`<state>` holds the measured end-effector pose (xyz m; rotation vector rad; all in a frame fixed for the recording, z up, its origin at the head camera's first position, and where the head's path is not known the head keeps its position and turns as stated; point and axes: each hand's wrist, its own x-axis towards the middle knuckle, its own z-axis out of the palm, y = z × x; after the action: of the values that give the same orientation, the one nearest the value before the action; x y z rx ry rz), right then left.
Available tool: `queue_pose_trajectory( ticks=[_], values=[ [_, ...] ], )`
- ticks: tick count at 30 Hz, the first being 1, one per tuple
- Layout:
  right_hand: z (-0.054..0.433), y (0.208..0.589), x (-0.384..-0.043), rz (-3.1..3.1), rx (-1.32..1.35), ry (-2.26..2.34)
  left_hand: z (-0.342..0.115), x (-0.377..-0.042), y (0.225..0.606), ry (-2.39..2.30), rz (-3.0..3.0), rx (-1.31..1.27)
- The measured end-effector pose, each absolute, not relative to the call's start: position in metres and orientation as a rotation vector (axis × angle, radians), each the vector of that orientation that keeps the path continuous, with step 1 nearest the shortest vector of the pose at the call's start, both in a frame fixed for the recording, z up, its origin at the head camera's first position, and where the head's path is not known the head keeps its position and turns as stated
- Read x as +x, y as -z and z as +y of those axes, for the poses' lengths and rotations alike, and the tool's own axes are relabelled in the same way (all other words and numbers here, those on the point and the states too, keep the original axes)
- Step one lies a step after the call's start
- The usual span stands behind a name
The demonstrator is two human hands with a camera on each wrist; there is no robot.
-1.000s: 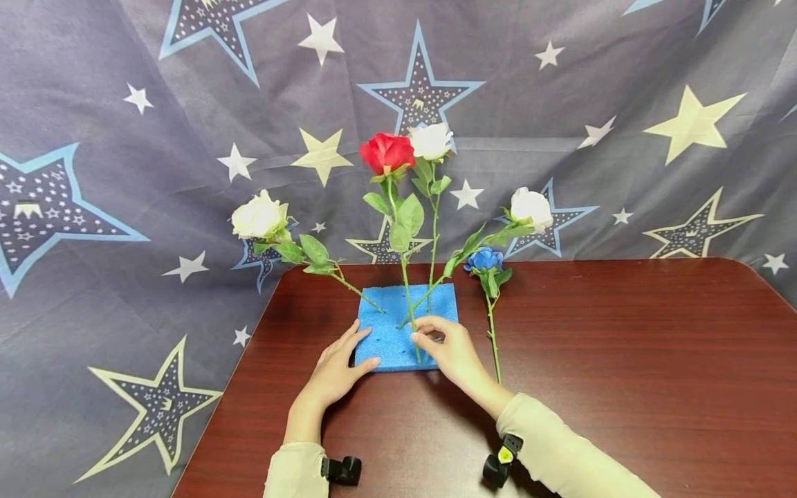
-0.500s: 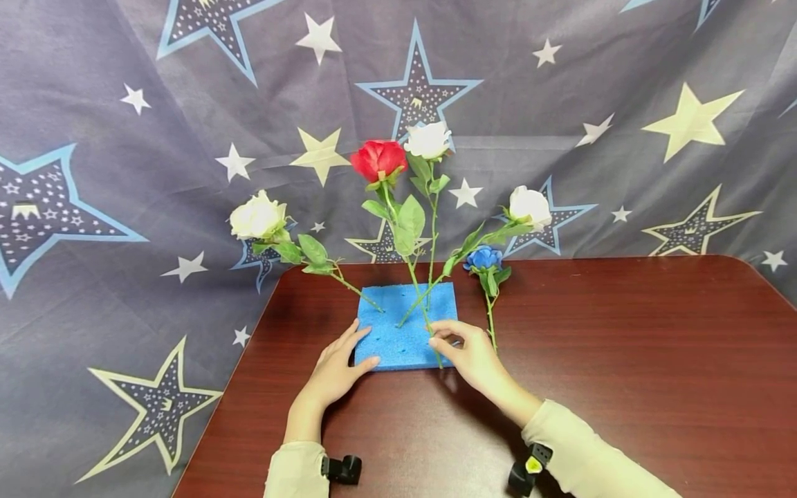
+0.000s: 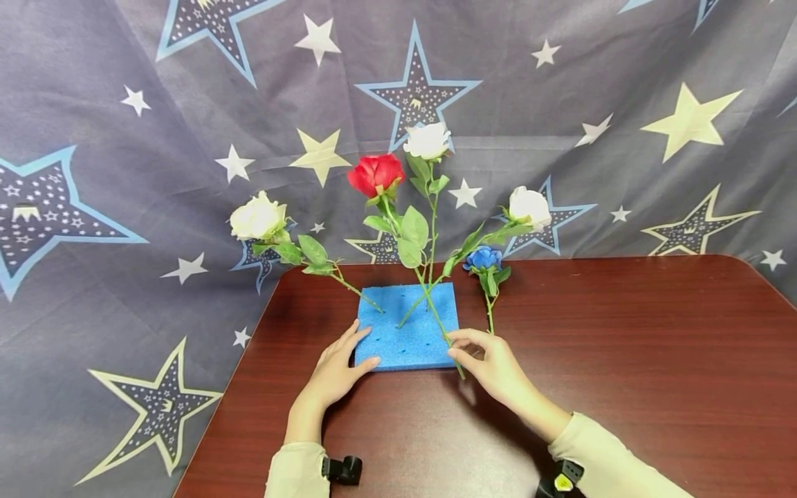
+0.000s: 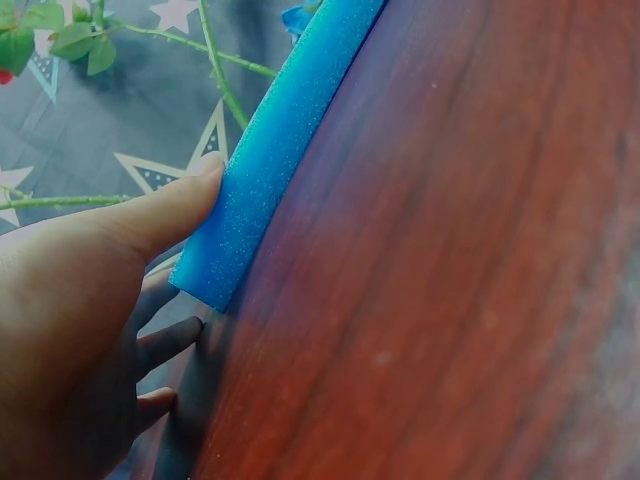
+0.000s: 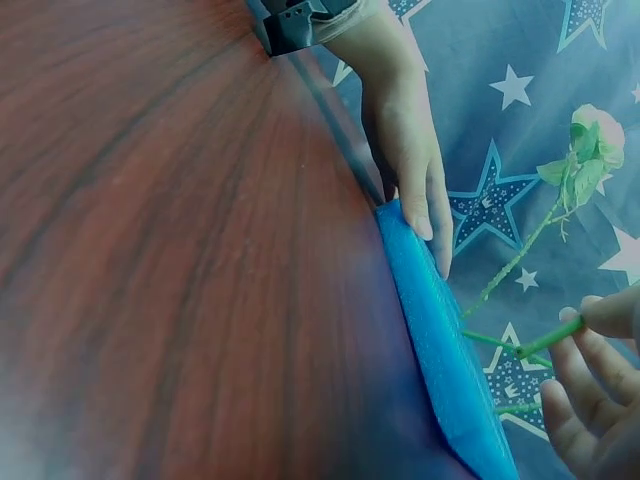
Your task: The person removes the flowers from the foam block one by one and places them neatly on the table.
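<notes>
My right hand [image 3: 495,363] pinches the lower stem of a red rose [image 3: 376,174] between thumb and fingers. The rose leans up to the left, its cut end [image 5: 528,350] just beyond the front right corner of a blue foam block [image 3: 407,339]. My left hand [image 3: 336,366] rests on the block's left side with its fingers spread; its thumb [image 4: 195,195] touches the front edge in the left wrist view. Stuck in the foam are a cream rose [image 3: 258,216] leaning left, a white rose [image 3: 427,142] standing at the back and another white rose [image 3: 529,207] leaning right.
A blue flower [image 3: 482,259] lies on the brown table [image 3: 647,346] to the right of the block, its lower stem hidden behind my right hand. Small holes dot the foam. A grey star-patterned cloth [image 3: 187,138] hangs behind the table.
The right hand has moved right and slightly toward me with the red rose, whose stem end has gone from over the foam to past its front right corner. The left hand has stayed still.
</notes>
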<state>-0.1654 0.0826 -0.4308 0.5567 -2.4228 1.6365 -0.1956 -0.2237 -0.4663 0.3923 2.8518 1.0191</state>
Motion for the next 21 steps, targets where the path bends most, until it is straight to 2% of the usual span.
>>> queue_pose_trajectory(
  ticks=[21],
  values=[
    [0.131, 0.436, -0.151, -2.444, 0.621, -1.538, -0.223, -0.194, 0.465, -1.029, 2.846, 0.398]
  ],
)
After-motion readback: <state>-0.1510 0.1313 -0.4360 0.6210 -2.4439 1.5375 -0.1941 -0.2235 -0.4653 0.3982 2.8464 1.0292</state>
